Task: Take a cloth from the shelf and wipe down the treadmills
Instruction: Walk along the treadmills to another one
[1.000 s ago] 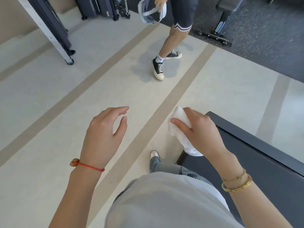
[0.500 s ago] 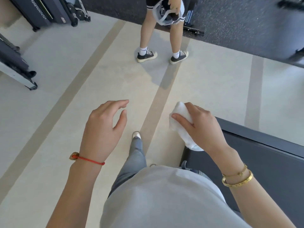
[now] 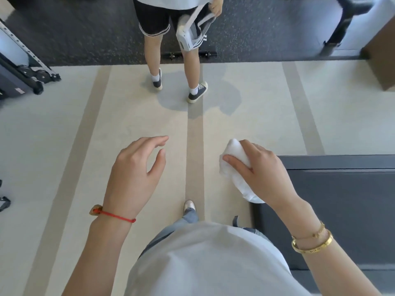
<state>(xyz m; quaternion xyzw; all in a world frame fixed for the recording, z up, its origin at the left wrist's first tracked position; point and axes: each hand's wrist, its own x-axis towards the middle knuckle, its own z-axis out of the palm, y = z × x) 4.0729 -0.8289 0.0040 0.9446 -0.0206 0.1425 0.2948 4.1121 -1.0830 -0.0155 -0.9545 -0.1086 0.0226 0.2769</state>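
My right hand [image 3: 265, 174] grips a bunched white cloth [image 3: 236, 169], holding it in the air just left of a dark grey treadmill deck [image 3: 342, 201] that fills the lower right. My left hand [image 3: 136, 171] hovers over the pale floor with relaxed, slightly curved fingers and holds nothing. The treadmill's rear edge [image 3: 337, 162] runs level with my right hand. My own foot [image 3: 189, 205] shows between my arms.
A person in black shorts [image 3: 175, 60] stands straight ahead on the pale floor, carrying a white headset. Folded dark equipment [image 3: 19, 75] sits at the left edge. Black rubber matting [image 3: 85, 28] and a bench frame [image 3: 339, 28] lie beyond. A brown box [image 3: 382, 54] is at far right.
The view has swung right: the standing person now is centred and closer, the left equipment has slid away left, and the treadmill edge looks squarer. Both hands keep their pose; the cloth stays gripped.
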